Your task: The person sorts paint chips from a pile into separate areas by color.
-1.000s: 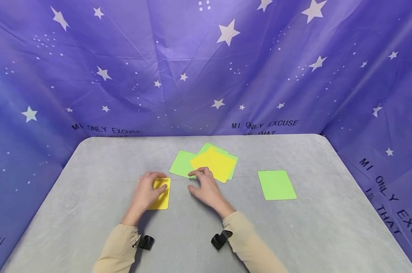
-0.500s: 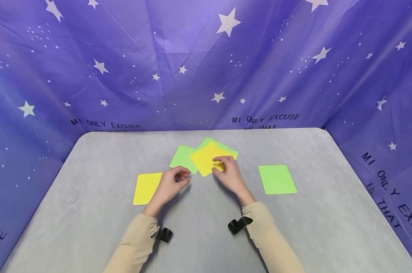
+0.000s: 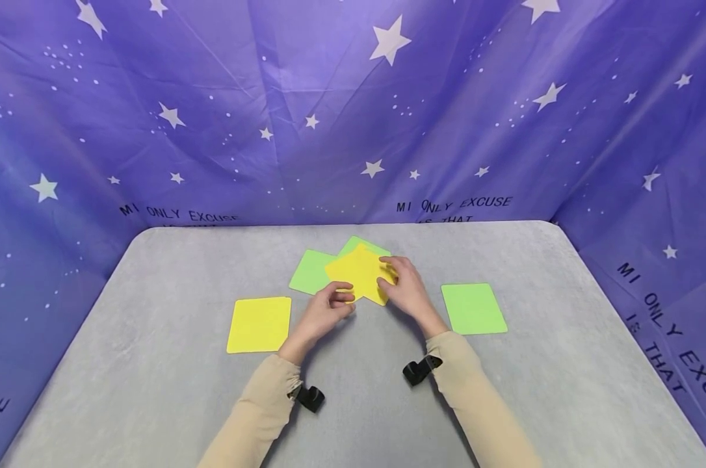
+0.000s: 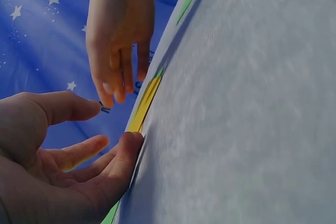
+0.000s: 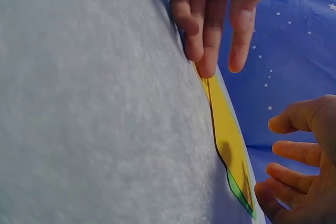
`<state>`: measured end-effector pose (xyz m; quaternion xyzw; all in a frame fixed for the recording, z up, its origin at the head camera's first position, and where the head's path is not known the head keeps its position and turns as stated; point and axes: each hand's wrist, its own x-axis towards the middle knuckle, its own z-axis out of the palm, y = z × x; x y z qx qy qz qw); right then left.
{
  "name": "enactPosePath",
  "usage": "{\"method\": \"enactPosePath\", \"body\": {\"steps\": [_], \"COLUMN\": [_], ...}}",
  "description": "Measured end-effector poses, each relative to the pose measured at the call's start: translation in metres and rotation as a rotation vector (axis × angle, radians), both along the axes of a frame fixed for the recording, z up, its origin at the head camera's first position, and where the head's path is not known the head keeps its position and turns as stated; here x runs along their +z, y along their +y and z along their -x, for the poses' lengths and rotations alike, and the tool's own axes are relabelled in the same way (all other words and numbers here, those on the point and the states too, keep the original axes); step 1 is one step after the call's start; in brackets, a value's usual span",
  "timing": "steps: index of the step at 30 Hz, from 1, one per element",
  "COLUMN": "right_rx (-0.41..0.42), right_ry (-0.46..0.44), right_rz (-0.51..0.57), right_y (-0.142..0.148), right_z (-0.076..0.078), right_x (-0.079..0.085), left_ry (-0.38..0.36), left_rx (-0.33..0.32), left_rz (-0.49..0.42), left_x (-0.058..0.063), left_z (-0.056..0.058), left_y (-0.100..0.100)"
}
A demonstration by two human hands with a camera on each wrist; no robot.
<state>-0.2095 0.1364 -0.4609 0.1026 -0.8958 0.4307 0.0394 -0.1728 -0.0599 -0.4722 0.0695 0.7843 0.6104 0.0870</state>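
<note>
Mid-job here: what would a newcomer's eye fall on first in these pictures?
Probably the purple fabric curtain with white stars behind the grey table. Next, the flat yellow cards overlapping flat green cards near the table's far edge, by the left grip and right grip. A yellow square card lies apart to the left, a green square card to the right.

A purple-blue curtain (image 3: 306,58) hangs in soft folds along the far side and continues down the left and right. It is printed with white stars (image 3: 390,40), small white dots (image 3: 82,140) and black lettering (image 3: 486,203) (the readable words run "MI ONLY EXCUSE IS THAT"). Before it spreads a pale grey, faintly mottled tabletop (image 3: 125,403) with rounded far corners, softly lit.
</note>
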Motion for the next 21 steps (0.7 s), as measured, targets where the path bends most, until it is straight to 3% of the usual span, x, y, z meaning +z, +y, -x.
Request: {"method": "enactPosePath", "body": {"steps": [6, 14, 21], "right_rx": [0.026, -0.001, -0.059], "right_ry": [-0.009, -0.038, -0.088], "right_rz": [-0.053, -0.105, -0.144], "right_y": [0.003, 0.007, 0.008], "right_z": [0.006, 0.015, 0.015], "right_x": [-0.004, -0.008, -0.006], "left_ry": [-0.050, -0.037, -0.061], "left_rx": [0.001, -0.010, 0.044], "left_rz": [-0.013, -0.032, -0.107], "left_x": [0.002, 0.002, 0.003], "left_z": [-0.001, 0.000, -0.001], "left_y": [0.010, 0.017, 0.022]}}
